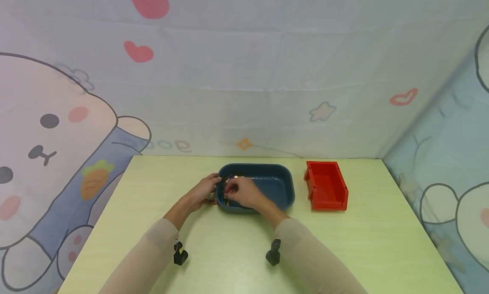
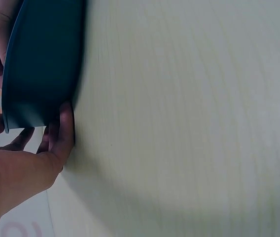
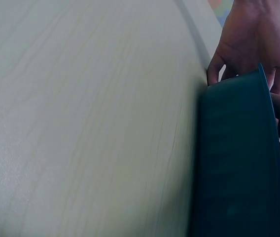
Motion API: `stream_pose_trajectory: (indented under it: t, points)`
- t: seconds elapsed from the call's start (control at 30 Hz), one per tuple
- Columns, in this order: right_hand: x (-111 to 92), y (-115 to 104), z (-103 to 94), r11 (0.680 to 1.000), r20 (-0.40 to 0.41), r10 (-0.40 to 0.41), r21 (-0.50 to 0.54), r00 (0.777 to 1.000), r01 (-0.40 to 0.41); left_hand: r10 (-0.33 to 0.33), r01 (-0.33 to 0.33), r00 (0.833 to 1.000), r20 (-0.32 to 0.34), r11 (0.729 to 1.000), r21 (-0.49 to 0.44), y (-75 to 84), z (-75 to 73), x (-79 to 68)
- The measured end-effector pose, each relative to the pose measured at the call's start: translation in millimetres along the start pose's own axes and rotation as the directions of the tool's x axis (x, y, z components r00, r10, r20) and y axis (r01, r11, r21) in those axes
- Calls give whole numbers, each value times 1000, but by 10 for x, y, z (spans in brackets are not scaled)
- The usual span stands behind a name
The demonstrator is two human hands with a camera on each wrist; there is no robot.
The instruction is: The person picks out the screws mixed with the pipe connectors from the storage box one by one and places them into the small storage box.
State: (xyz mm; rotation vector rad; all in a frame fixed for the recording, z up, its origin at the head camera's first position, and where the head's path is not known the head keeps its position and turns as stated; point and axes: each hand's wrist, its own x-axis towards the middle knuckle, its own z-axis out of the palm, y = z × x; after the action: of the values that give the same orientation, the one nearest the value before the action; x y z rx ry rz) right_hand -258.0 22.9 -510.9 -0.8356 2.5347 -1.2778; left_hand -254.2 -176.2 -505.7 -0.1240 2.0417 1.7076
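Note:
A dark blue, oblong plastic tub [image 1: 276, 187] stands on the table. At its left end my left hand [image 1: 201, 193] grips the wall, its fingertips at the rim and against the outside; the left wrist view shows these fingers [image 2: 66, 128] low on the wall. My right hand [image 1: 243, 192] reaches inside over the near rim, fingers curled down among small gold and purple pieces [image 1: 229, 178] at the tub's left end. These pieces are mostly covered by the hand, and I cannot tell whether its fingertips hold one. In the right wrist view the tub wall [image 3: 238, 158] hides the right fingertips.
A red open-front plastic bin [image 1: 327, 186] stands on the table to the right of the tub, a short gap away. The pale wood-grain table [image 1: 229, 251] ends at the back against a printed cloth [image 1: 248, 73] with cartoon figures, which also hangs at the sides.

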Motion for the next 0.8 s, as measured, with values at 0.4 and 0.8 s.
stream_pose_trajectory:
  t: [0.4, 0.8]
  points:
    - [33, 27, 31, 994, 72, -26, -102, 997, 33, -3, 3, 1000, 0, 1000, -1, -5, -6, 3]
    - [41, -10, 43, 980, 110, -5, -199, 994, 27, 0, 0, 1000, 0, 1000, -2, -15, -6, 12]
